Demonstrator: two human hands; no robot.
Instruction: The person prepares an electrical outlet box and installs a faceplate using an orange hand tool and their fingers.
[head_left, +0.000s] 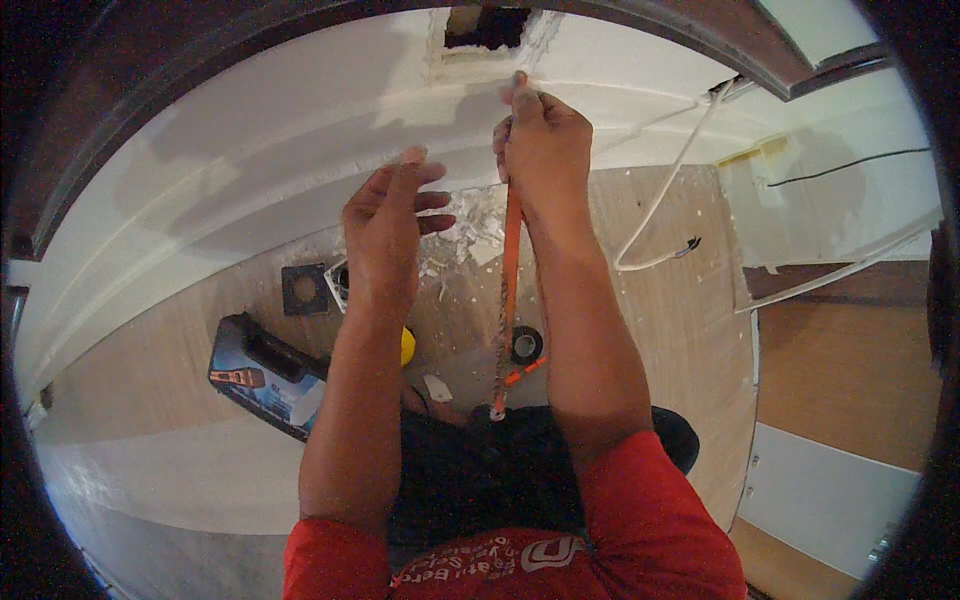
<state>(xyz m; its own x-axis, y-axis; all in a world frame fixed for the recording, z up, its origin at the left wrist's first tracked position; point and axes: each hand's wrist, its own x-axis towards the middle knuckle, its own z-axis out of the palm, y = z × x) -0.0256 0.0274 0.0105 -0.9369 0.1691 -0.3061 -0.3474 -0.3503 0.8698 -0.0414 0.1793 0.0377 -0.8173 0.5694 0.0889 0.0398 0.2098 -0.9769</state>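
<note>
In front of the white wall, my right hand (545, 140) is raised with its fingers pinched together just below a rough rectangular hole (487, 28). It grips a long, narrow orange strip (513, 230) with a jagged, saw-like edge, which hangs down toward my lap. The strip's upper end is hidden behind my fingers. My left hand (385, 215) hovers to the left, fingers apart and holding nothing, clear of both the wall and the strip. Broken white plaster (470, 235) litters the floor beneath my hands.
At left lie a tool box (260, 370) and a black square plate (304, 290). A black tape roll (527, 345), an orange piece (525, 372) and a yellow round thing (407, 345) are near my knees. A white cable (672, 190) dangles at right; dark wooden framing (690, 40) crosses above.
</note>
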